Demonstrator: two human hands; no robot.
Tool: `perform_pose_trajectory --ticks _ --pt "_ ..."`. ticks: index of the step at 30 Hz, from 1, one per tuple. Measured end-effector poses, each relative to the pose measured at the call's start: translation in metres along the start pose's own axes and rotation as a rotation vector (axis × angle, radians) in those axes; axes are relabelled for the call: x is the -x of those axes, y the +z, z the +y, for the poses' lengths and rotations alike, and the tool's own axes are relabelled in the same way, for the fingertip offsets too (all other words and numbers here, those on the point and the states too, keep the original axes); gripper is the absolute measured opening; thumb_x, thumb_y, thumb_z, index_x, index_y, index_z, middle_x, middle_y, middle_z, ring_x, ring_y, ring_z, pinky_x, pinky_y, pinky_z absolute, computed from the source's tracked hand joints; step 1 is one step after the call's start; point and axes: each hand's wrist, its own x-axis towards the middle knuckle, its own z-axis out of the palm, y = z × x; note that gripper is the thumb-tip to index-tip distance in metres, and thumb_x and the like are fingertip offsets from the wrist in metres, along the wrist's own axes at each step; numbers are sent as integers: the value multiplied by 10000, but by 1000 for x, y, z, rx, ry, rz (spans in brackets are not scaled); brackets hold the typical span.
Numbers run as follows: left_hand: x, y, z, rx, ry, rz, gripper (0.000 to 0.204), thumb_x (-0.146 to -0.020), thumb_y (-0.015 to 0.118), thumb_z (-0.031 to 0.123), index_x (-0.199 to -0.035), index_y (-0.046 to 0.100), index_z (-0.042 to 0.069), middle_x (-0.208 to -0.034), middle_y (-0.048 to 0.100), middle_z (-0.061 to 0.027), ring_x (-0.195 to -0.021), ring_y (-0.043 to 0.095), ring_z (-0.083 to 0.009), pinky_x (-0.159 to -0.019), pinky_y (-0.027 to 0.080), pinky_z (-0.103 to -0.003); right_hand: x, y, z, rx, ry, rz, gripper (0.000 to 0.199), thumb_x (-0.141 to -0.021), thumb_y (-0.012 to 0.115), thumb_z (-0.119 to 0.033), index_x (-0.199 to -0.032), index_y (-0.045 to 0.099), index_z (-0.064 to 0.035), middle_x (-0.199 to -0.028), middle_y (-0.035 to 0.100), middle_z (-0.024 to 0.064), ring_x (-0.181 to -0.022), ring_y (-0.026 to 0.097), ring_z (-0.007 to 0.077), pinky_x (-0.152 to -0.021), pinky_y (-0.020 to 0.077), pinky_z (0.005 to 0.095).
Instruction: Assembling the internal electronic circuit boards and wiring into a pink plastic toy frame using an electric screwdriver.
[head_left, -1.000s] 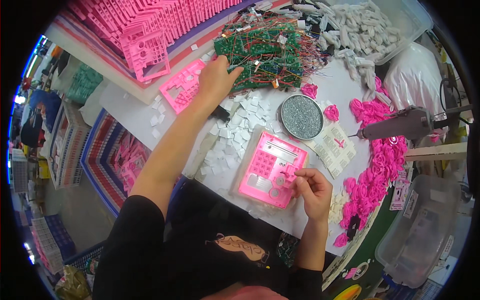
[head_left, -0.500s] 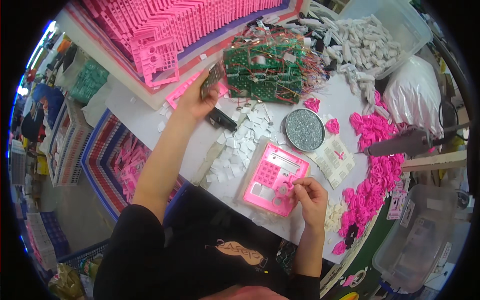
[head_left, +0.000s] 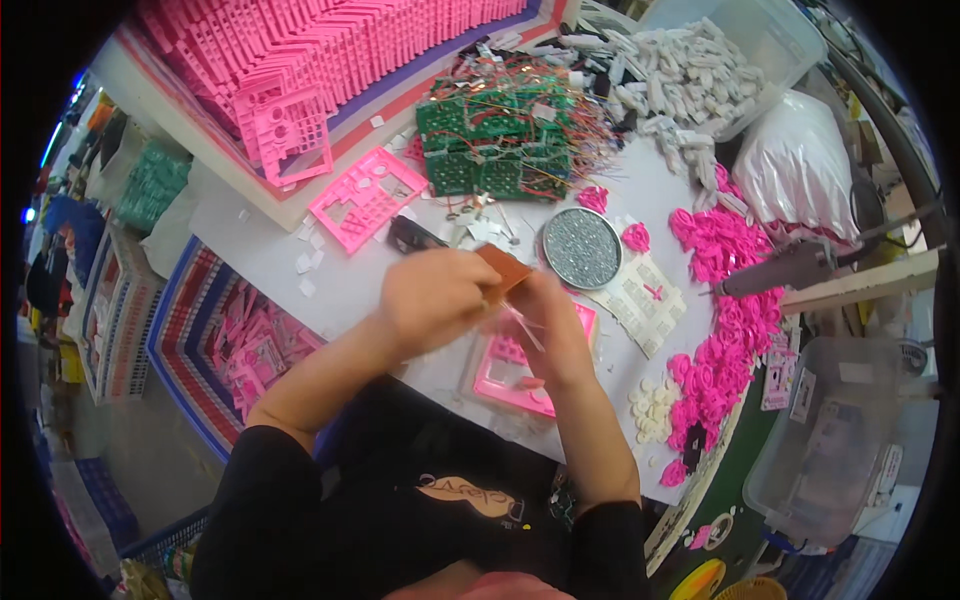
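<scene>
My left hand [head_left: 440, 300] grips a small circuit board [head_left: 507, 270], its brown side showing. At the board's right edge, the fingers of my right hand [head_left: 550, 325] are curled against it, partly blurred. Thin pale wires or strips [head_left: 527, 330] hang below the board by my right hand. Both hands are above a pink plastic case [head_left: 490, 375], which lies on the table and is partly hidden by them. Just beyond my left hand lies a black block-shaped part [head_left: 415, 234]. A pink frame [head_left: 368, 198] rests farther back.
Behind stand stacked green circuit boards [head_left: 495, 150] with wires and a crate of pink frames [head_left: 330, 60]. A round tin of small metal pieces [head_left: 582, 248] is right of centre. Pink parts [head_left: 715, 330] line the right side near a dark arm-like tool [head_left: 765, 270]. White parts [head_left: 690, 80] lie behind.
My left hand has brought the circuit board from the back left to above the pink case. My right hand has moved up from the case's right edge to meet the board.
</scene>
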Motion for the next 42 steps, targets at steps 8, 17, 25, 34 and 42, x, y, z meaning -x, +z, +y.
perform_pose_trajectory --ticks 8,17,25,34,42 --pt "16 -52 44 232 -541 38 347 -747 762 65 -1067 628 48 -1230 611 -162 -1140 592 -273 -995 433 -402 0 -36 -21 221 -30 -303 252 -991 590 -206 -1136 639 -6 -929 642 -5 -782 554 48 -691 465 229" --pt "28 -8 26 1028 -985 24 324 -936 632 87 -1232 608 -41 -1169 659 -97 -1070 613 -183 -955 467 -345 17 -48 -21 353 -22 -308 314 -919 678 -84 -1207 596 12 -967 677 53 -862 628 90 -697 519 242" --pt "33 0 21 1094 -990 103 284 -960 616 170 -1169 611 -23 -1076 681 -132 -838 634 -164 -674 493 -286 36 -72 -8 322 -55 -137 255 -960 631 -121 -1180 611 6 -836 679 70 -627 583 69 -524 463 206" --pt "22 15 40 1608 -1060 186 499 -988 567 315 -1371 415 34 -1146 633 -254 -729 675 -286 -561 553 -355 28 -71 11 234 79 -177 272 -1027 519 -214 -1192 621 -24 -711 600 35 -510 465 46 -437 309 197" --pt "45 18 35 1353 -955 37 413 -1019 520 294 -1328 443 31 -1023 651 -192 -606 613 -211 -494 499 -272 24 -51 7 82 -34 -244 337 -990 499 -128 -1303 566 -25 -600 494 1 -502 441 67 -479 321 214"
